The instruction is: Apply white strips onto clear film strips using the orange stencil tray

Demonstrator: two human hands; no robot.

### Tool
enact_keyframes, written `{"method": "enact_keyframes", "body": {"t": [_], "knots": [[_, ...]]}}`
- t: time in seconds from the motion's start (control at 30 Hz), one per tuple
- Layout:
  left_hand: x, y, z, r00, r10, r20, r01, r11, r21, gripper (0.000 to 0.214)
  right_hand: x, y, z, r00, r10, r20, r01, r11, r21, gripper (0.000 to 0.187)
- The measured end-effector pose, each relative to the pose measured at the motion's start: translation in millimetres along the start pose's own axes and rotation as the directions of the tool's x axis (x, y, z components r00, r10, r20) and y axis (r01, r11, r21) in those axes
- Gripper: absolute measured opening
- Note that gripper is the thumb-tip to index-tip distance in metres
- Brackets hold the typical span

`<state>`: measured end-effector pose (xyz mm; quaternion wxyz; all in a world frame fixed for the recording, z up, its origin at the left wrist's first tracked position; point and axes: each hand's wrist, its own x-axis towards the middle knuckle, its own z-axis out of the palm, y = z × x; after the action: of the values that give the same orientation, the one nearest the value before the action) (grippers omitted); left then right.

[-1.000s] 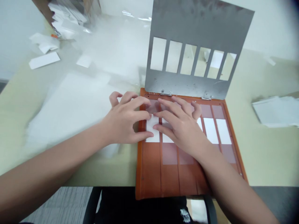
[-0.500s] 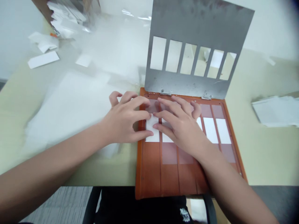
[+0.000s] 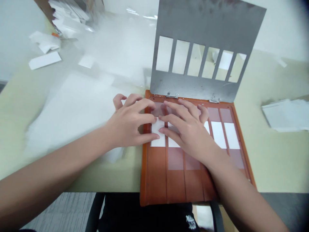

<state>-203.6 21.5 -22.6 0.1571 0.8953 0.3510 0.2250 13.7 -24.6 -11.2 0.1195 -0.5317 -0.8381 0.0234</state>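
Note:
An orange slotted board [image 3: 156, 180] lies at the table's front edge, its grey metal lid [image 3: 205, 24] with several rectangular cut-outs raised on hinges at the back. A small white card [image 3: 155, 129] lies in the leftmost slot over a translucent strip. My left hand [image 3: 130, 124] rests at its left side, fingers apart, with thumb and index fingertips on the card. From the right, my right hand [image 3: 189, 127] reaches over the slots, fingers spread, its thumb and index tips at the card's right side. More white cards [image 3: 218, 134] lie in the other slots, some hidden under my right hand.
A stack of white cards [image 3: 286, 115] lies on the table at right. Large white translucent sheets [image 3: 72, 109] cover the left side. Loose white pieces [image 3: 45, 60] and a box holding white packets [image 3: 70, 16] are at the back left.
Both hands keep almost the same place on the leftmost card. The view has shifted very slightly; nothing else visibly differs.

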Motion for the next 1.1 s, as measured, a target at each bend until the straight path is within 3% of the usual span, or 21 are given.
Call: {"method": "enact_keyframes", "body": {"t": [0.33,0.67,0.93,1.1], "knots": [[-3.6,-9.5,9.4,0.984,0.138,-0.114,-0.127,0.987,0.099,0.030,0.3,0.9,1.5,1.000,0.000,-0.003,0.000,1.000,-0.007,0.020],[-2.5,-9.3,9.3,0.987,0.118,-0.108,-0.110,0.991,0.072,0.024,0.4,0.4,1.3,1.000,0.003,0.005,-0.003,1.000,-0.028,0.022],[-2.5,-7.3,7.8,0.988,0.102,-0.118,-0.094,0.993,0.068,0.025,-0.1,-0.9,2.4,1.000,0.000,0.016,0.000,1.000,0.002,0.042],[-3.4,-2.4,4.8,0.994,0.031,-0.103,-0.023,0.997,0.078,0.031,0.4,-1.7,-0.2,0.999,0.004,0.047,-0.005,1.000,0.024,0.045]]}}
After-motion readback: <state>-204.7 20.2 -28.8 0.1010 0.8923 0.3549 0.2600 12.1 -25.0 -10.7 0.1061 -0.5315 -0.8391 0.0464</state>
